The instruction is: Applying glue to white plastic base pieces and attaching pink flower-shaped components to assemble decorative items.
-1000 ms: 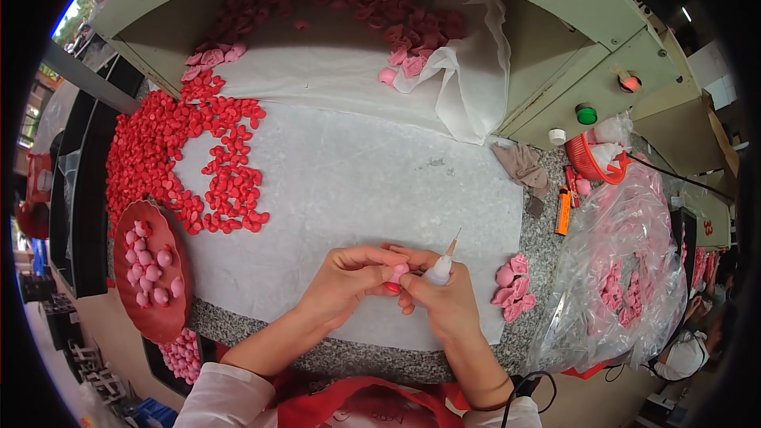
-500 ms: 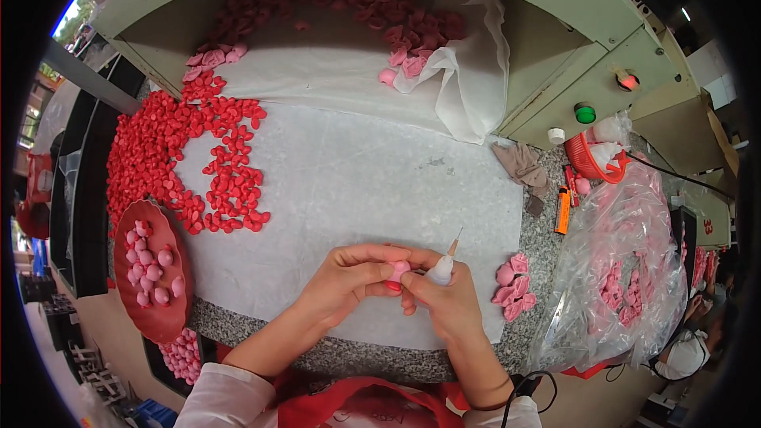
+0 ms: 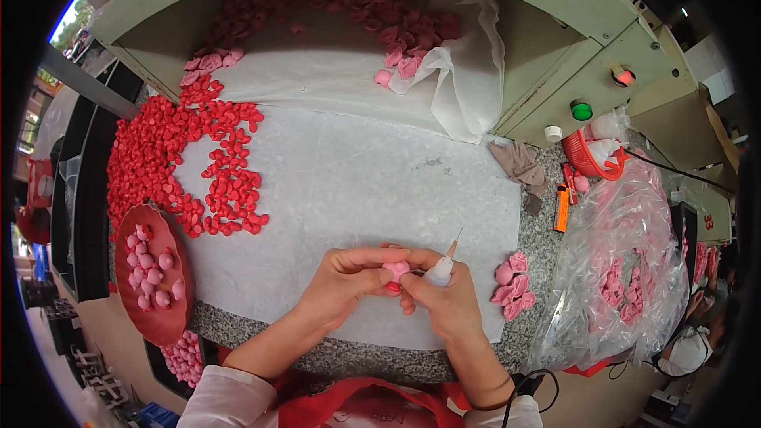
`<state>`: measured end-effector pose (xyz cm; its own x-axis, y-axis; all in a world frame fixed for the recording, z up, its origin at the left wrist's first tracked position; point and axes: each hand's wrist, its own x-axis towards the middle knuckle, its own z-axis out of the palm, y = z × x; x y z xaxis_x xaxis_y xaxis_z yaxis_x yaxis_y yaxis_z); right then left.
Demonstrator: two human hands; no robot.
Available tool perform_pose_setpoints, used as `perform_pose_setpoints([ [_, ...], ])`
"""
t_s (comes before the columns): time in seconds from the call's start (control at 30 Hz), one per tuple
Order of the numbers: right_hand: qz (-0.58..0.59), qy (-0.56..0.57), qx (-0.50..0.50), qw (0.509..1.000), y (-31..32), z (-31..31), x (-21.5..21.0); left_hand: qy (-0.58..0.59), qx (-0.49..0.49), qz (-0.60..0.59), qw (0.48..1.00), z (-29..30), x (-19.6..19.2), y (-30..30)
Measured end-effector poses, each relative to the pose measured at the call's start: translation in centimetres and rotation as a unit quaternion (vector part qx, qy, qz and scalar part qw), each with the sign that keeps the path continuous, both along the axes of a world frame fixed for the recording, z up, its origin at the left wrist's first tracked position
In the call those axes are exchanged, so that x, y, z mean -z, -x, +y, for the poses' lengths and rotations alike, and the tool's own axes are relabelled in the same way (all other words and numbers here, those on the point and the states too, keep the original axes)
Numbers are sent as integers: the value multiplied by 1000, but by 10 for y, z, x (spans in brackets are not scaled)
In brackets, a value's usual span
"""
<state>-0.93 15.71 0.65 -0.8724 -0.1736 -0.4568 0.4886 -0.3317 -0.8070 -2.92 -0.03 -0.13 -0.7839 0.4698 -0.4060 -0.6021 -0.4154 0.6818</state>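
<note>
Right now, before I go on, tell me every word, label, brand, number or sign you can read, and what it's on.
Red digits on the pale green box at far right: legible, but I don't copy them out.
Dark marks on the clothes at the lower edge: cut off, too blurred to read.
Dark marks on the orange stick: too small to read.
I can make out no other readable text.

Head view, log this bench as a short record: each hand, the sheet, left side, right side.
Left hand: pinches pink ball, red piece at its near side
Right hand: touches the same ball, holds needle-tipped bottle
Sheet: white, under both hands
Left side: loose red pieces, red dish of pink balls
Right side: pink pieces, orange object, clear plastic bag
</note>
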Motion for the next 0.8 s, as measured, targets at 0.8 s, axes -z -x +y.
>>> perform_pose_setpoints([
  [0.8, 326, -321, 125, 880, -7, -20, 2, -257, -46, -105, 960, 4, 7, -3],
])
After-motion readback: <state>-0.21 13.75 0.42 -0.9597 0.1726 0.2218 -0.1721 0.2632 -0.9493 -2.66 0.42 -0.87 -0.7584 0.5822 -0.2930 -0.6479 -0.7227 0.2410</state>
